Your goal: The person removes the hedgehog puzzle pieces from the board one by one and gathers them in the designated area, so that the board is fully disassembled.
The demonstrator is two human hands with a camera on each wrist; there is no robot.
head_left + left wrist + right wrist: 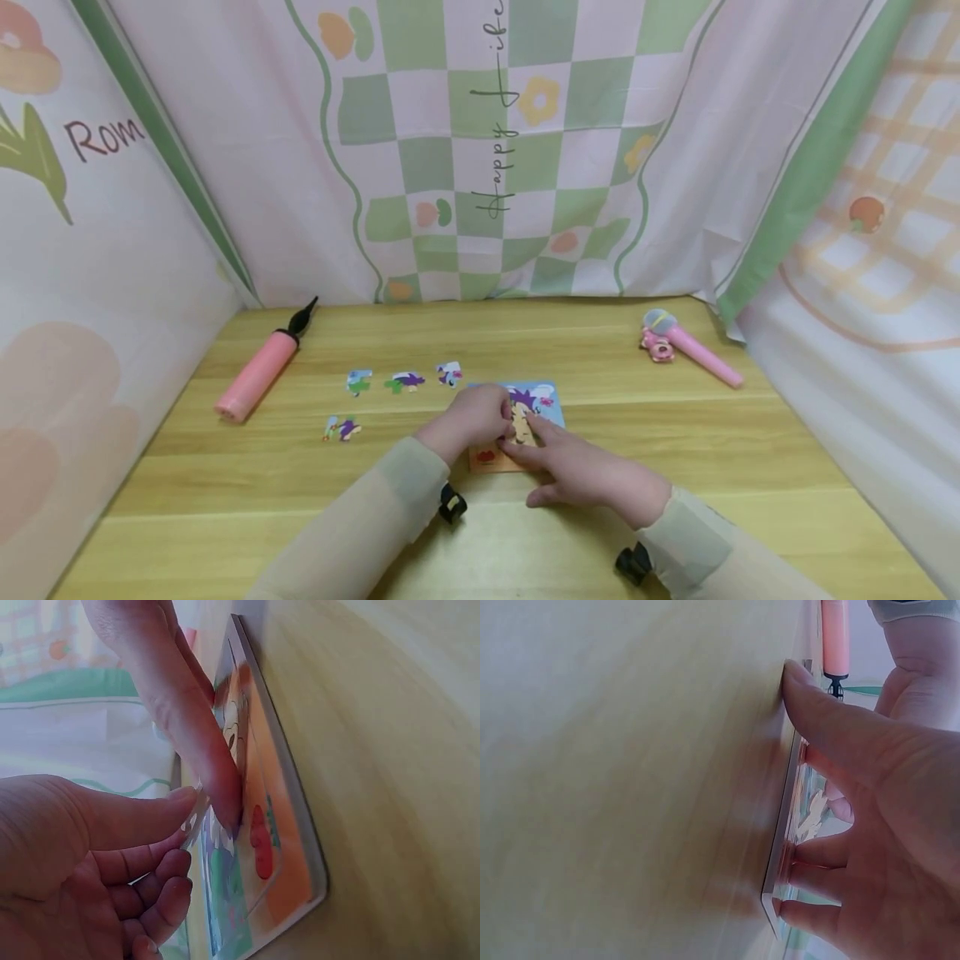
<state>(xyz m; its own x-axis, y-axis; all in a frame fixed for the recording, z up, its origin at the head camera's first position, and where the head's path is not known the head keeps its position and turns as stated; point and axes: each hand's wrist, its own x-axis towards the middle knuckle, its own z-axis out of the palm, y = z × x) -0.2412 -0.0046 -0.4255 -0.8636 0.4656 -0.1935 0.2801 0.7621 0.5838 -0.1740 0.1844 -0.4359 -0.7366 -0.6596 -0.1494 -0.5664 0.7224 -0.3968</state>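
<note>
A small picture puzzle board [543, 402] lies flat in the middle of the wooden table [675, 467]. My left hand [480, 417] sits curled over the board's left part. In the left wrist view its thumb [161, 806] and curled fingers pinch a puzzle piece [196, 817] against the board [292, 847]. My right hand [558, 462] lies on the board's near right part with fingers straight. One of its fingers [187, 727] presses down beside the left thumb. In the right wrist view its thumb [817, 705] touches the table at the board's edge [780, 847].
Several loose puzzle pieces [405, 382] lie left of the board. A pink hand pump [258, 371] lies at the far left and a pink toy microphone [693, 350] at the far right. Patterned cloth walls [480, 150] close in the table on three sides.
</note>
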